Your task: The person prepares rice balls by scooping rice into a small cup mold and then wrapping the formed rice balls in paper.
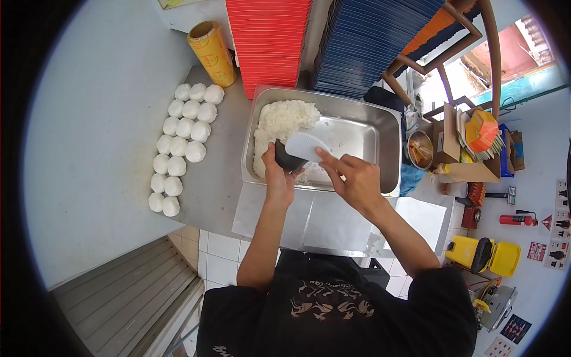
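My left hand [280, 180] holds a small black bowl [287, 159] over the near edge of the cooked rice. In my right hand [354, 178] is a white ribbed rice paddle [305, 145], its blade at the bowl's mouth. What the bowl contains is hidden. Below both hands lies a rectangular stainless steel pan [388, 151], with white cooked rice [285, 116] heaped on its left side and scattered grains on its bare floor. Several white wrapped balls [178, 146] stand in rows on the steel table to the left.
Stacks of red trays [270, 44] and dark blue trays [370, 44] rise behind the pan, beside a yellow roll of plastic film [212, 53]. White paper sheets [339, 223] lie along the table's near edge. A metal bowl [419, 149] and a cardboard box [475, 172] stand at right.
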A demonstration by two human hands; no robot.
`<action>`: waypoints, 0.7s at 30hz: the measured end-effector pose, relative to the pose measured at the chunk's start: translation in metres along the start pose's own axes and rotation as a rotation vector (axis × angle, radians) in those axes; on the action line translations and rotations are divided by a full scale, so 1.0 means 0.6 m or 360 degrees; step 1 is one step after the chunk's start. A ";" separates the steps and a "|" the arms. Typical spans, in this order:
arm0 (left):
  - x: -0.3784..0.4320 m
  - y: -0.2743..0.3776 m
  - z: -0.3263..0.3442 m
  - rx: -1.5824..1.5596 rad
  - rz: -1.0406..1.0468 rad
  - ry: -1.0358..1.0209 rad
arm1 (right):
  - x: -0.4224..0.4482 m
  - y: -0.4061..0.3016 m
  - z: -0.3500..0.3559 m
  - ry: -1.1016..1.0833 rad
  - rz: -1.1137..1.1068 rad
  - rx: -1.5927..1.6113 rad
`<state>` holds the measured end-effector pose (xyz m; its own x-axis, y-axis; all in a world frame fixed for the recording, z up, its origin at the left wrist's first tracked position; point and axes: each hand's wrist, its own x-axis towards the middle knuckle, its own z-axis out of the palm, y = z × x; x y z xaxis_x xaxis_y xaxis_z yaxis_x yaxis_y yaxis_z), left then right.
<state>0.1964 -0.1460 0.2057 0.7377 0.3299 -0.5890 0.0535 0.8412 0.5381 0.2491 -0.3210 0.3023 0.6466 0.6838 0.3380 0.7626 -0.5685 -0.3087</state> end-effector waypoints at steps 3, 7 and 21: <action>-0.004 0.005 0.001 -0.0072 0.0015 -0.0128 | 0.025 0.001 -0.009 -0.0064 0.0313 0.0338; 0.001 -0.002 -0.007 -0.0134 0.0134 -0.0175 | 0.026 -0.009 -0.012 -0.0113 0.0461 0.0693; -0.022 -0.005 -0.010 -0.0123 -0.0026 -0.0093 | 0.042 0.022 0.022 -0.0538 0.0561 0.1052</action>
<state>0.1824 -0.1505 0.2085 0.7751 0.2921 -0.5603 0.0155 0.8777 0.4790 0.2752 -0.3050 0.2951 0.7251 0.6762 -0.1303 0.2787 -0.4612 -0.8424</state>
